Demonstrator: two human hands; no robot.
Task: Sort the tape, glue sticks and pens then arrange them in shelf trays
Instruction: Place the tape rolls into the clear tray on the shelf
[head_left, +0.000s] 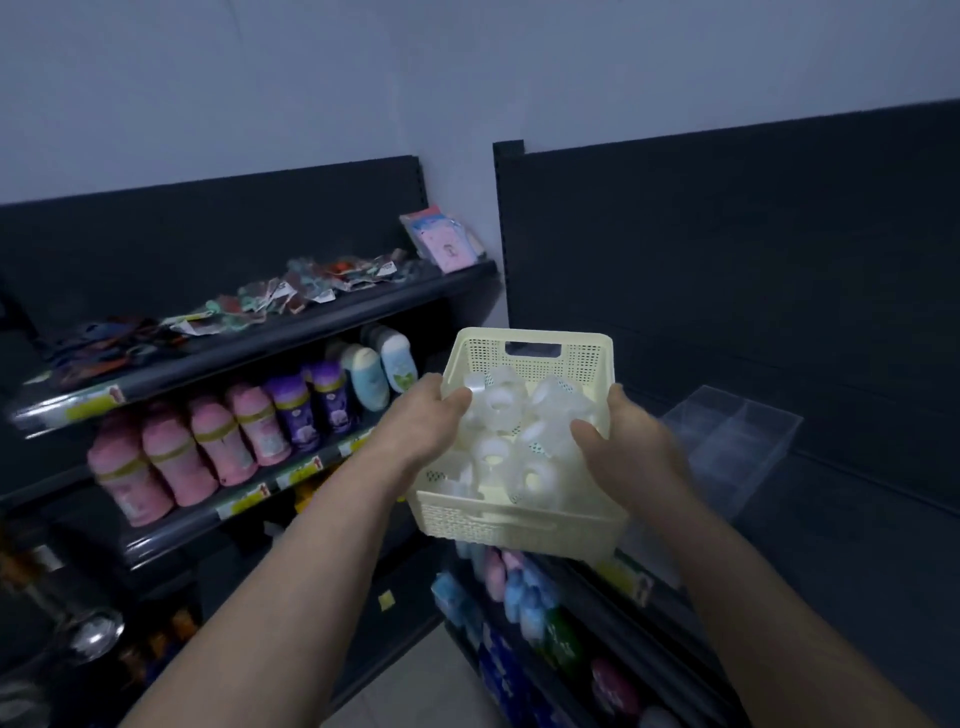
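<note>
— Where is the tape from where you sit?

— I see the clear tape rolls (537, 475) heaped in a cream basket (519, 525), and the basket is up in the air between my two hands, in front of the corner where the two dark shelf units meet.

— How are the hands set on it?

— The left hand (421, 415) grips the left wall, with the thumb hooked over the rim and touching one roll. The right hand (628, 441) grips the right wall the same way, thumb inside and lying against the rolls. The fingers of both go down the outside, and I can't make them out.

— And the trays?

— I can see one clear tray (727, 431) with dividers. It stands on the right shelf (857, 519), just beyond my right hand and partly hidden by it. The basket is near it but not touching.

— Anything to your left?

— Pink bottles (208, 441) and purple ones in a row on the left shelf, with flat packets on the one above. The picture is blurred there.
</note>
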